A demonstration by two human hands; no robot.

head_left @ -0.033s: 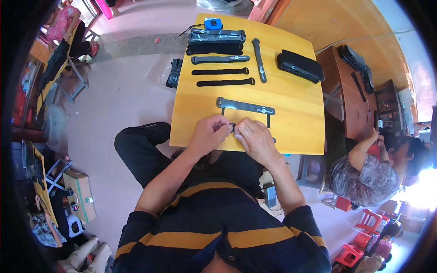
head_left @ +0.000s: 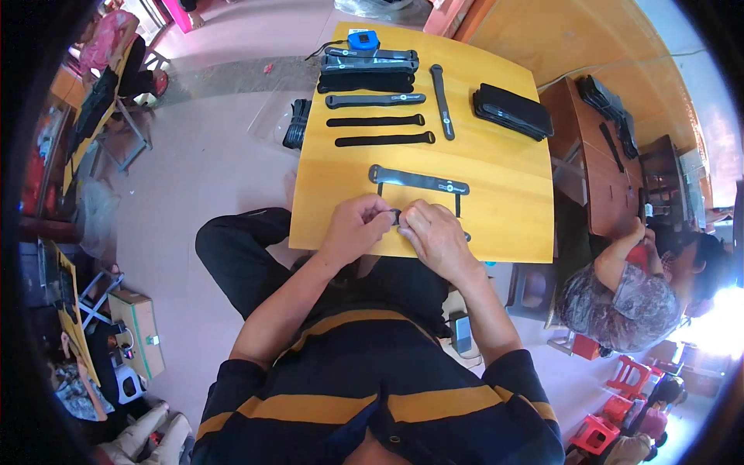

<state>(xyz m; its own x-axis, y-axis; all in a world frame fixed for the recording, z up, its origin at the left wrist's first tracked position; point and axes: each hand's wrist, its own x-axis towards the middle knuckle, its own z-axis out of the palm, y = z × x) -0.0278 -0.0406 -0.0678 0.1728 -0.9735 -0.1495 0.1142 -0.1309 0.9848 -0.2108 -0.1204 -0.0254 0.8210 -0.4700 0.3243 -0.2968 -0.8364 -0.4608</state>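
Both my hands meet over the near part of the yellow table, their fingers pinched together. My left hand (head_left: 360,226) and my right hand (head_left: 434,235) hold a dark strap (head_left: 397,217), of which a small piece shows between the fingertips. Most of it is hidden by the fingers. A dark rounded end shows just past my right hand. Just beyond my hands lies a grey strap (head_left: 418,180) with a slotted end on the left and white print on the right. Narrow black strips (head_left: 457,205) run from near it toward me.
On the yellow table (head_left: 504,201), farther away, lie thin black straps (head_left: 380,140), stacked grey straps (head_left: 368,66), an upright-lying grey strap (head_left: 441,105), a thick black stack (head_left: 513,112) and a blue tape measure (head_left: 363,39). Another person (head_left: 620,302) sits at a brown table (head_left: 608,186) on the right.
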